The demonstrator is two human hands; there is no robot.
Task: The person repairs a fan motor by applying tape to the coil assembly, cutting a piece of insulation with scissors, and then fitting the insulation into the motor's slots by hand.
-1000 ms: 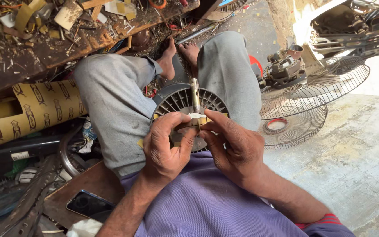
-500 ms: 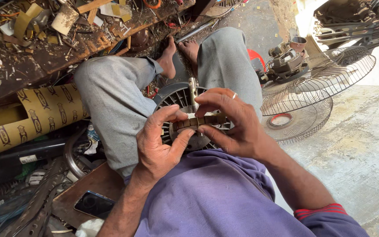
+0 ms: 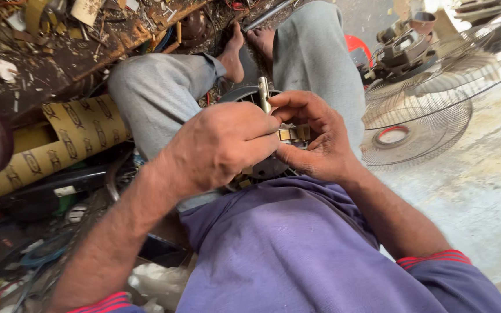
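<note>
A cluttered repair corner: bare concrete floor [image 3: 482, 191] on the right, a heap of scrap and tools on the left. The person sits on the ground in a purple shirt [image 3: 297, 249] with red-striped cuffs and grey trousers [image 3: 163, 93], legs drawn up and bare feet [image 3: 244, 49] crossed ahead.

Closest in, both hands meet over the lap. The left hand [image 3: 215, 145] is curled closed, knuckles up, its fingers pinching down on a small brass-coloured part [image 3: 294, 134] at the centre. The right hand [image 3: 314, 136] wraps round from the other side, fingers bent, thumb pressed in under the same part, so the two hands grip it between them. Beneath them lies a round dark fan motor [image 3: 268, 168] with slotted vents, resting between the thighs; its metal shaft [image 3: 264, 94] sticks up just beyond the left knuckles. How the brass part joins the motor is hidden by the fingers.

Left of the knee lies a yellow-brown cardboard roll [image 3: 53, 148] with dark print, and below it tangled wires and dark parts. Right of the legs, wire fan guards [image 3: 418, 122] lie stacked on the floor, one with a red centre ring. Beyond them stands another motor [image 3: 401, 49], next to something red. Farthest off, a dirty wooden board [image 3: 88, 40] carries scraps and bits.
</note>
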